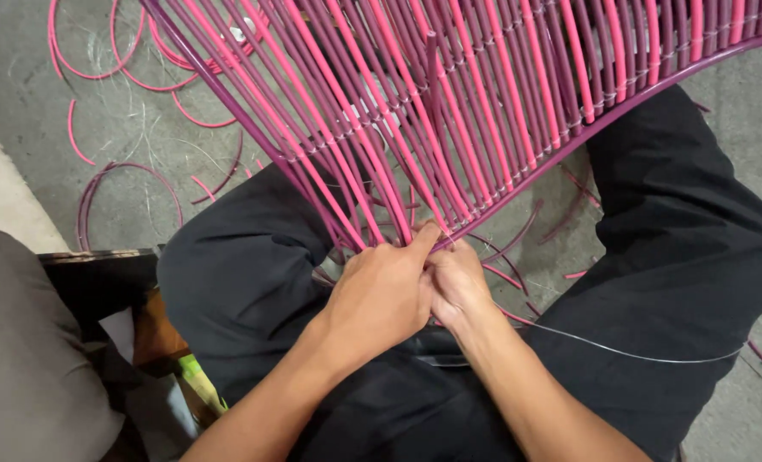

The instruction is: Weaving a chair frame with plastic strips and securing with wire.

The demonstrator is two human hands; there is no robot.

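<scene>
panel: pink and purple cane fan (483, 103), tilted over my lap, wide end up and away, strands all run down to one narrow point at my hands
panel progress: I judge the weave mostly in; thin binding rows already cross the strands higher up, strands lie close and even
tip: where strands meet (415, 235), just above my knuckles, looks loose to me, ends not bound or trimmed yet, a few stray ends poke out below
left hand: (381, 295) closed around the strand bundle at the tip, thumb up along a purple strand
right hand: (458, 287) tucked under and touching the left, fingers curled shut at the tip; I cannot tell exactly what it pinches, likely the wire
wire: thin pale line (620, 349) runs from the right hand out across my right thigh, slack
left to do: as I read it, tying off the tip, cutting ends
lap: black trousers (252, 265), panel rests between the knees
floor: grey concrete (21, 94), cut pink and purple offcuts (115, 184) scattered left and under the panel
left edge: a grey-clad figure (30, 359) beside me, no hands seen
</scene>
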